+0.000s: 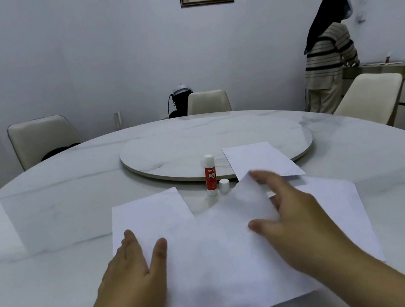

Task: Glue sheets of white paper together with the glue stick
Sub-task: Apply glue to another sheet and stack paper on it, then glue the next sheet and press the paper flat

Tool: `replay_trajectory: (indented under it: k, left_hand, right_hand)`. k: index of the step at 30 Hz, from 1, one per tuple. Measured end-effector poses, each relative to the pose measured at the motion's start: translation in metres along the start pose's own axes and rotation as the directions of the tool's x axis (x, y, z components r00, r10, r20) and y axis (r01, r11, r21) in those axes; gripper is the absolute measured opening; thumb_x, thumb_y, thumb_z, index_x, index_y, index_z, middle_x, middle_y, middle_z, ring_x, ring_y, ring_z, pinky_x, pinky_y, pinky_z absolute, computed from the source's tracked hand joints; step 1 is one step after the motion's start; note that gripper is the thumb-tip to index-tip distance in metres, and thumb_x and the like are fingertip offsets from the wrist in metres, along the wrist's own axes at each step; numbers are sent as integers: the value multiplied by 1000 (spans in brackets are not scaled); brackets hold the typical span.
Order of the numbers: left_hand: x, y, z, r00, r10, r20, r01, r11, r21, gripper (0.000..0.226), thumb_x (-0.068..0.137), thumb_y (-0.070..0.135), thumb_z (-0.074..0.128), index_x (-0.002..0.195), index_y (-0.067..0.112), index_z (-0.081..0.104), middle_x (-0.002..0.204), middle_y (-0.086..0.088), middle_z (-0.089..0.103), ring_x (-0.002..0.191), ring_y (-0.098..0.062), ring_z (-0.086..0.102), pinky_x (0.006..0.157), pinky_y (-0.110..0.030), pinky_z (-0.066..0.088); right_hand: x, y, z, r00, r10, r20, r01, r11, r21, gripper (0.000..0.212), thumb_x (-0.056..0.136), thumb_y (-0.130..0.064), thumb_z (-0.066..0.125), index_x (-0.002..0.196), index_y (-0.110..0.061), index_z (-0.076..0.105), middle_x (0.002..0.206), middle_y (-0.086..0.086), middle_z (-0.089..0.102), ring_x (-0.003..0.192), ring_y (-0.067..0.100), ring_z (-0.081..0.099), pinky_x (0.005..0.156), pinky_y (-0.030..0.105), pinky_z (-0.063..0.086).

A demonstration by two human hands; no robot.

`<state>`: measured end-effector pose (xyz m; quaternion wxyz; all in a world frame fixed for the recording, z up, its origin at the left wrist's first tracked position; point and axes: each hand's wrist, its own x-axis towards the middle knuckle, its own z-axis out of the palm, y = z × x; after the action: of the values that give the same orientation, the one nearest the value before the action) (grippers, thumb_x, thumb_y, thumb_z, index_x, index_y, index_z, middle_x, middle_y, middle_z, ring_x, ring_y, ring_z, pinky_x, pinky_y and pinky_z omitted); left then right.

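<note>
left hand pressing flat on sheet, right hand pinching its lifted corner; sheet risking creasing or gluing crooked if it is slipping.

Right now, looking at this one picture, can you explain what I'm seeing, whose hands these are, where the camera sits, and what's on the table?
There is no machine here. The single picture comes from a camera worn on a person's head, looking forward and down, so the two arms at the bottom are the wearer's own. The left hand lies flat with straight fingers on a white paper sheet on the round marble table. The right hand holds that sheet's far corner, lifted off the table. Another sheet sits partly underneath, a third lies to the right, and a fourth rests on the turntable. A glue stick stands upright, uncapped, its cap beside it. Another person stands in the background.
</note>
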<state>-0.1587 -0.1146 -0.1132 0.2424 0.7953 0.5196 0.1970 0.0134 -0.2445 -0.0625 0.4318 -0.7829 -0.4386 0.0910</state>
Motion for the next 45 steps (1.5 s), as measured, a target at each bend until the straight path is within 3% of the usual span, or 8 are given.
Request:
replay_trajectory:
  k: [3,7,11,20,25,32,37,45]
  left_hand:
    - [0,1,0,1000,-9,-3,9,1000,-7,68,94,51,16,151,17,0,160,3,9,147,-14,7,116,-31,9]
    - [1,1,3,1000,4,-8,-4,1000,11,63,96,48,17,151,19,6,160,5,7,147,-12,1,118,-31,6]
    - [4,0,7,1000,26,7,-27,995,94,59,96,48,18,149,21,14,159,5,11,147,-13,-1,119,-31,4]
    - [10,2,11,998,56,14,-57,966,252,53,97,47,18,144,24,22,159,2,11,147,-17,2,120,-34,3]
    - [12,2,12,998,55,16,-57,948,313,54,97,47,19,145,23,18,159,2,8,148,-17,2,119,-35,3]
    - [10,2,13,998,67,11,-67,943,327,56,96,47,20,146,23,14,160,2,4,148,-17,0,120,-35,2]
    - [7,2,12,993,112,19,-112,934,339,53,96,43,25,146,31,14,160,3,6,148,-17,1,119,-38,0]
    - [4,3,8,974,225,11,-219,932,289,43,95,36,32,138,39,33,150,8,28,141,-9,20,119,-34,1]
  right_hand:
    - [-1,-5,-35,983,-182,31,183,982,-52,75,86,-11,66,126,-67,36,93,-15,67,79,1,62,74,17,47]
    - [20,-8,-95,955,-210,-211,249,952,176,27,85,-12,66,78,-34,77,76,-21,75,70,3,62,66,13,48]
    - [64,-2,-124,879,64,-473,228,814,534,29,94,-3,50,106,-19,71,77,-12,76,70,7,68,62,13,54]
    - [142,22,-29,873,427,-233,-125,660,741,65,92,14,32,149,-16,28,150,9,32,110,27,52,83,33,53]
    - [155,53,9,838,495,-230,-339,803,490,52,85,6,46,135,-3,35,135,25,46,117,44,51,97,54,46]
    - [156,56,6,840,485,-244,-413,863,292,66,85,-10,65,144,-9,36,141,12,47,122,30,50,82,28,38]
    - [144,40,-2,843,520,-141,-498,852,160,17,83,-15,67,86,-3,56,70,12,54,73,30,55,72,32,45]
    - [146,3,53,968,248,33,-247,969,-17,56,79,-42,70,120,-7,55,102,3,58,91,21,57,77,28,44]
